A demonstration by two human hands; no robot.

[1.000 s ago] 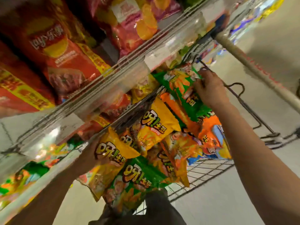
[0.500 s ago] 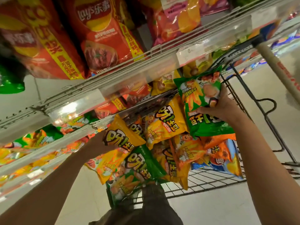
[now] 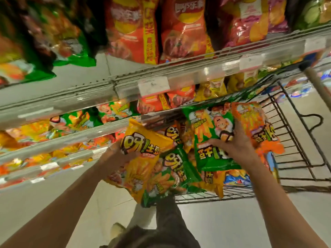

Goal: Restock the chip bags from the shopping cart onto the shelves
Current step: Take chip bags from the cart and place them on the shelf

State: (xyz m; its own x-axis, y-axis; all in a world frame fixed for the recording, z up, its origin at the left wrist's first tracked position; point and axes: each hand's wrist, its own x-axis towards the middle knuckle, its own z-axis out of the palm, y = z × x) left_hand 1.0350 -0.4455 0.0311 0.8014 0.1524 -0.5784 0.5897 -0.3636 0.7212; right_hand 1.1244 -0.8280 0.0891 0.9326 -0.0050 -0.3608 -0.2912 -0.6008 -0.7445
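Two hands are loaded at once, so the step in hand reads as carrying bags from cart to shelf, and doing it well means keeping each hold firm but light so the chips are not crushed. On the left, the shelves (image 3: 59, 140) show rows of bags behind clear price rails. The left hand (image 3: 116, 156) pinches a yellow bag (image 3: 141, 158) at its edge, fingers curled round it; this bag hangs just in front of the lower shelf rail, long axis running steeply up and down with the top leaning up and to the left, printed face toward the camera. A second green bag (image 3: 172, 174) overlaps beneath it; whether the same hand holds it I cannot tell. Further right, the right hand (image 3: 234, 145) grasps a green bag (image 3: 211, 136) above the cart (image 3: 295, 140), thumb across its face, and an orange bag (image 3: 254, 126) sits beside it. The green bag's print reads upside down, so it wants turning top up before shelving.
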